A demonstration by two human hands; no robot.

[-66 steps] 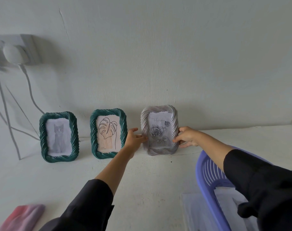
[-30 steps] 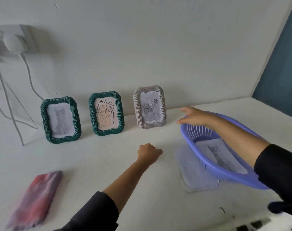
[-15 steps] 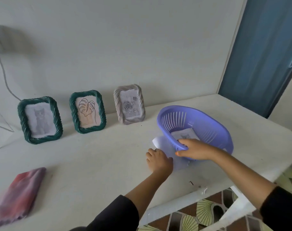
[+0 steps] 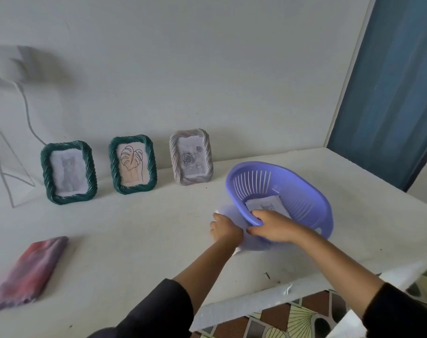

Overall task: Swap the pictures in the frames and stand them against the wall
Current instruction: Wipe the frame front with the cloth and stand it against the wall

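Gripping the basket [image 4: 302, 191] rim (near table edge), right hand [image 4: 272, 226] lifts; left hand [image 4: 225, 228] curled beside it.

Open tabletop [image 4: 134, 235] spans the centre, bounded by three frames [image 4: 133, 168] at twelve o'clock, basket [image 4: 312, 198] at three, cloth [image 4: 29, 267] at nine.

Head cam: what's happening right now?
Three frames stand against the wall: a green frame with a cat, a green frame with a leaf drawing, and a grey frame with roses. The right hand grips the near rim of the purple basket, tilting it up, with a cat print inside. The left hand rests on paper beneath it.
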